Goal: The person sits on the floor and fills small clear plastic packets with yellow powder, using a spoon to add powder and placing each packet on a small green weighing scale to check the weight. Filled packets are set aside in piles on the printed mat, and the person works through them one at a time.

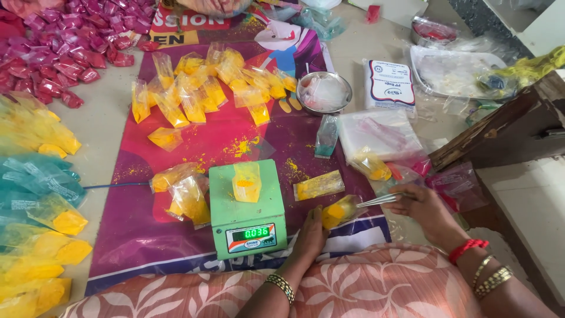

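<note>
My left hand (309, 235) grips a small clear pouch of yellow powder (339, 211) just right of a green weighing scale (247, 219). My right hand (421, 206) holds a metal spoon (379, 201) whose tip points into that pouch's mouth. On the scale's top stands another small pouch (246, 182) with a little yellow powder in it. A filled pouch (318, 185) lies flat beside the scale on the purple printed sheet (135, 229).
Several filled yellow pouches (200, 88) lie at the far side of the sheet. Pink pouches (65, 53) are heaped top left, teal and yellow ones (35, 200) along the left. A steel bowl (323, 92), stacks of empty plastic bags (379, 134) and a wooden edge (500, 129) are right.
</note>
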